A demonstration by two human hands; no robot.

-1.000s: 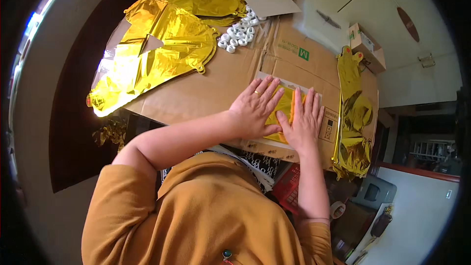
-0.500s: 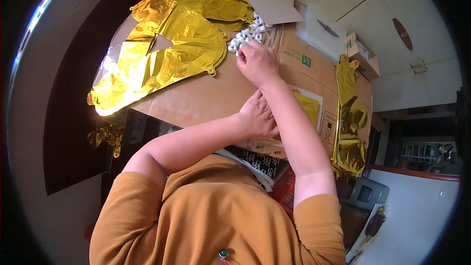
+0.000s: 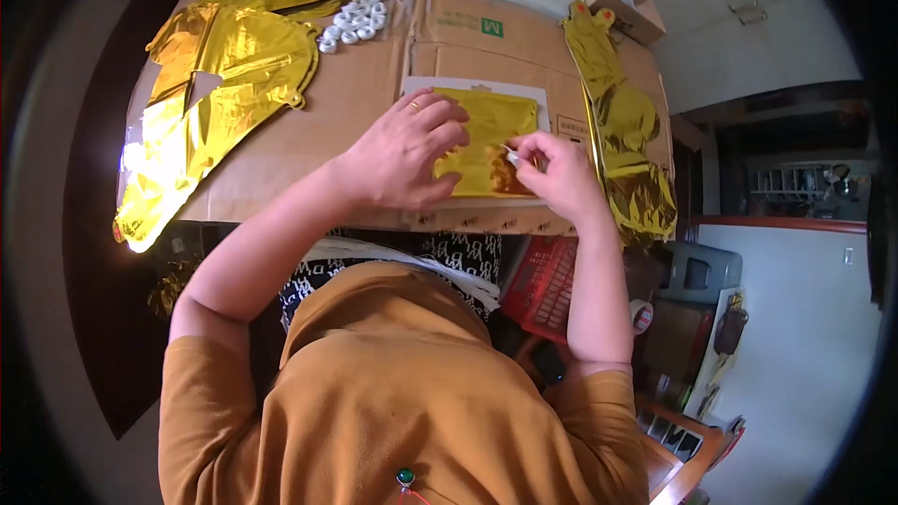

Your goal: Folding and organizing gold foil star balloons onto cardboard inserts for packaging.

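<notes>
Gold foil packet, folded flat, lies on a white card with a hanging slot in its far edge, at the near side of the table. It sits between the two hands: to the right of the left hand and to the left of the right hand. The left fingers cover its left edge, so which side is longer cannot be told.

The right thumb and fingertips are pinched together on a small white coil, just over the packet's right part. The left fingers are bent, the thumb well apart from them; whether they press on the foil is unclear.

Cardboard covers the table. More white coils lie heaped beyond the left hand, beside a large gold foil balloon. A long gold foil piece lies right of the right hand. Below the table's edge stands a red crate.
</notes>
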